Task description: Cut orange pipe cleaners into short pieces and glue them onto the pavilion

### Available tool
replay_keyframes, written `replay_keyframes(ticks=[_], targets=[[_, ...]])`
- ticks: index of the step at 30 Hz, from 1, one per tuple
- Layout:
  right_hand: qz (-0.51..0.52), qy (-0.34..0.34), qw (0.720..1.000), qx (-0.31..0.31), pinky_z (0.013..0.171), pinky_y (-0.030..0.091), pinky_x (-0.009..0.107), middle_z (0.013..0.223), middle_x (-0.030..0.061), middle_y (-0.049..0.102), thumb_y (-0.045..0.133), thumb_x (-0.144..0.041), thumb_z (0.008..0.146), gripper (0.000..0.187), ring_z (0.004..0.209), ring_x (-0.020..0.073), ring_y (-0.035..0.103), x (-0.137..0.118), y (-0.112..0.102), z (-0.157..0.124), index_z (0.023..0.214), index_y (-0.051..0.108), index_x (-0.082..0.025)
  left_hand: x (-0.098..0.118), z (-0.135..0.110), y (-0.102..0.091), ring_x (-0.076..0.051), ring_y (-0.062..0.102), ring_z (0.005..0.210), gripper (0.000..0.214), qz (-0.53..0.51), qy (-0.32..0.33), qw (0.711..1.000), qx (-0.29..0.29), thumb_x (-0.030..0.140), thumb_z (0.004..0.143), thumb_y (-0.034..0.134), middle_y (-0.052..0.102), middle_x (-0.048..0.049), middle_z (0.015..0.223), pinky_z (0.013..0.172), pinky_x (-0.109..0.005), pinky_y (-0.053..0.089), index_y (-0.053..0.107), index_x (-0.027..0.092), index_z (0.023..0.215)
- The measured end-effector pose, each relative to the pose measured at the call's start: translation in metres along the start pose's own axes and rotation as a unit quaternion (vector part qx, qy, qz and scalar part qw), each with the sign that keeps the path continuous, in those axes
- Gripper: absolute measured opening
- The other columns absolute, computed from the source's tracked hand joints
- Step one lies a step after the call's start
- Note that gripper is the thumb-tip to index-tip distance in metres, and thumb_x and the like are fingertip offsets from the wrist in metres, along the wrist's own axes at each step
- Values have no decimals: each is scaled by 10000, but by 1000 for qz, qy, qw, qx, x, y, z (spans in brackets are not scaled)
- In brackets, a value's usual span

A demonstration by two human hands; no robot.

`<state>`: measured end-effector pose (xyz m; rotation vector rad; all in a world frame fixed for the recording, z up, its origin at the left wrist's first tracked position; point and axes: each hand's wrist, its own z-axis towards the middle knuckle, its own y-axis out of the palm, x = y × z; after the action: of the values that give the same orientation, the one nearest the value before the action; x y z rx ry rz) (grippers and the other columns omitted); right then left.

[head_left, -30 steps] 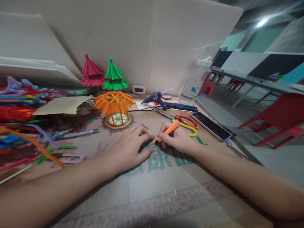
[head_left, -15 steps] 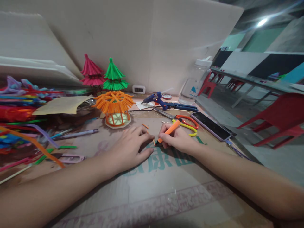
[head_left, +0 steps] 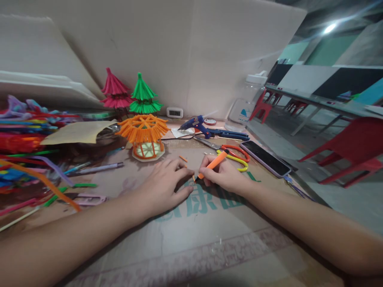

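Observation:
My right hand (head_left: pixel 220 173) is closed around an orange marker (head_left: pixel 213 165), with its dark tip pointing down to the left. That tip meets the end of a thin, short orange stick (head_left: pixel 193 177) on the cardboard surface (head_left: pixel 179 247). My left hand (head_left: pixel 169 179) lies palm down just to the left, thumb and index finger apart. Its index fingertip is close to the stick; whether it presses on it I cannot tell. Beyond the left fingers lies another small orange stick (head_left: pixel 183 158). Behind my left hand stands an orange pipe-cleaner pavilion (head_left: pixel 144 137) on a pale base.
Scissors (head_left: pixel 231 155), a phone (head_left: pixel 265 158), a blue glue gun (head_left: pixel 196 125) and dark pliers (head_left: pixel 229 134) lie right and behind. Pink (head_left: pixel 115 89) and green (head_left: pixel 145 93) cone-shaped roofs, a small clock (head_left: pixel 174 113) and a bottle (head_left: pixel 247 101) stand farther back. Pipe cleaners (head_left: pixel 26 127) crowd the left.
The marker's tip has shifted very slightly along the small orange stick, away from me. My left hand stays where it was.

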<state>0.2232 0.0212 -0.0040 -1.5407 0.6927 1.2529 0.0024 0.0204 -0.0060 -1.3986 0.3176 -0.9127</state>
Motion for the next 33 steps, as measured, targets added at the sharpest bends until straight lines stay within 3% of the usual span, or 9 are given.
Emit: replay_keyframes(ticks=[12, 15, 19, 22, 33], targets=[[-32, -9, 999, 35, 505, 387, 233, 585, -34, 622, 588, -312, 905, 155, 520, 112, 535, -2, 1, 2, 804, 528, -211, 0, 1, 0, -314, 527, 1128, 327, 3, 2, 1000, 1, 416, 946, 570, 601, -89, 1147, 935, -489, 433, 670, 249, 1209], [-28, -3, 999, 38, 509, 397, 234, 584, -35, 618, 586, -314, 907, 156, 524, 117, 544, -3, 2, 2, 804, 521, -216, 2, -1, -1, -304, 535, 1111, 359, 16, 9, 999, 26, 400, 936, 589, 609, -96, 1159, 923, -466, 439, 633, 230, 1249], [-29, 7, 999, 45, 514, 406, 237, 593, -37, 614, 599, -306, 894, 148, 528, 120, 552, -3, 2, 1, 803, 521, -219, 8, -7, -2, -246, 562, 904, 243, 72, 64, 994, 50, 305, 994, 505, 631, -71, 964, 801, -390, 426, 665, 213, 1152], [-31, 6, 998, 50, 509, 392, 235, 589, -35, 614, 606, -306, 885, 154, 529, 119, 545, -3, 2, 1, 792, 518, -219, 11, -11, 0, -211, 529, 778, 272, 100, 116, 987, 51, 264, 1029, 447, 597, -54, 847, 710, -349, 382, 711, 210, 1065], [-11, 4, 1000, 27, 469, 362, 219, 573, -41, 607, 603, -319, 886, 155, 491, 104, 512, 1, 1, 2, 805, 524, -212, 7, -11, 4, -204, 529, 768, 285, 74, 115, 990, 42, 249, 1017, 478, 597, -57, 847, 678, -335, 371, 736, 211, 1132]])
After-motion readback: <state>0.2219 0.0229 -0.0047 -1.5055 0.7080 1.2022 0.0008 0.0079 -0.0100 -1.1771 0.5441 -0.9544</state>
